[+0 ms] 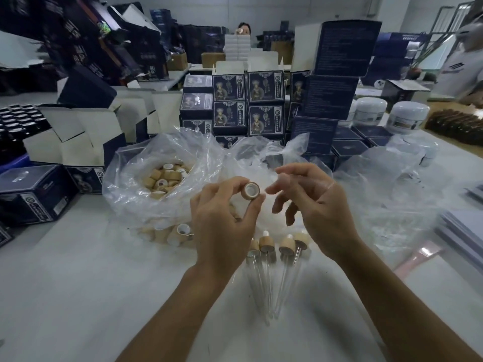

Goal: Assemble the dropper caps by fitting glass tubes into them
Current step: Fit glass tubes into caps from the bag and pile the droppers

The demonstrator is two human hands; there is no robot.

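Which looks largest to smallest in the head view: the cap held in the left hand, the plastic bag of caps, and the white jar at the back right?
1. Plastic bag of caps
2. White jar, though it stands farther away, so its true size is unsure
3. Cap pinched in the left hand

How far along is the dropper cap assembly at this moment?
Done: about four assembled droppers lie on the table below the hands. In hand: the left hand pinches one bamboo cap, open end up; whether the right hand holds a glass tube cannot be told. Left: many loose caps in the plastic bag.
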